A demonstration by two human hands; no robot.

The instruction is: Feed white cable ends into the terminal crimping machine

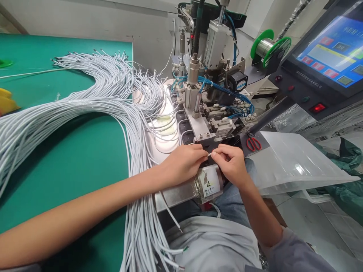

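- Right now both hands meet just in front of the machine [208,94], at its lower front edge.
- The left hand [183,164] is closed in a pinch: thumb and forefinger press together on the end of a thin white wire [209,154], and the other fingers are curled under.
- The right hand [231,162] is also closed in a pinch, its fingertips touching the same wire end from the other side, so the two hands nearly touch each other.
- The wire end lies between the two hands, just before the dark slot at the machine's front; if it is already inside the slot I cannot tell.
- Below the hands, on the front of the machine, there is a small warning label [210,183] under clear plastic.
- Left of the machine a big bundle of white wires [93,94] spreads over the green table [70,158]; some run down past the left forearm and hang over the table's edge.
- Several wires from this bundle bend toward the machine's left side, over a bright lighted plate [163,121].
- Right of the machine, close beside it, red scissors [253,143] lie on a grey plate.
- Further right of the machine a clear plastic tray [295,162] slopes away.
- Above the tray, to the machine's right, stands a control panel with a blue screen [334,53], and a green spool [269,45] is between the screen and the machine.
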